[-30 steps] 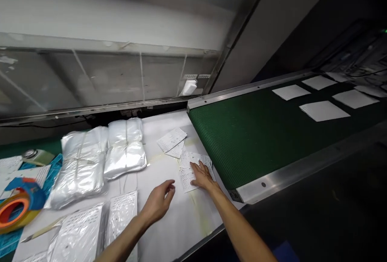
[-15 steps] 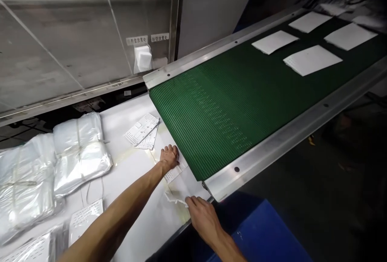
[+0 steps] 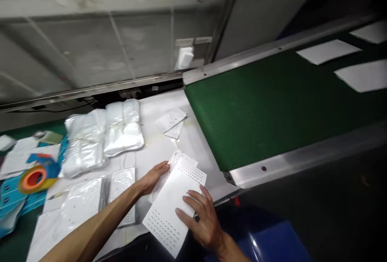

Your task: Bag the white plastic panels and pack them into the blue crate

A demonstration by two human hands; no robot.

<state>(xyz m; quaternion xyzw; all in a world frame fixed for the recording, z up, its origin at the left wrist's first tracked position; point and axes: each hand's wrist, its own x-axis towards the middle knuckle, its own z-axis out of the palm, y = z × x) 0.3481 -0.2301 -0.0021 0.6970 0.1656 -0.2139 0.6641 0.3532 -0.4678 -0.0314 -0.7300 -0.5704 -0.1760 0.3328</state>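
Both my hands hold a loose stack of white perforated sheets (image 3: 171, 209), which runs past the near edge of the white table (image 3: 160, 149). My left hand (image 3: 153, 178) grips the stack's left edge. My right hand (image 3: 202, 221) has its fingers spread over the lower right part of the stack. A smaller pile of printed perforated sheets (image 3: 171, 121) lies farther along the table. Flat clear packs of perforated sheets (image 3: 121, 185) lie just left of my left forearm.
Tied bundles of clear plastic bags (image 3: 122, 129) stand left of the far pile. A green belt conveyor (image 3: 256, 109) with a metal frame carries white sheets (image 3: 328, 51). An orange-cored tape roll (image 3: 33, 179) lies on a blue mat at the left.
The perforated sheets have gone from lying flat near the conveyor to being lifted between my hands, closer to me. My left hand has drawn back, and the view has shifted.
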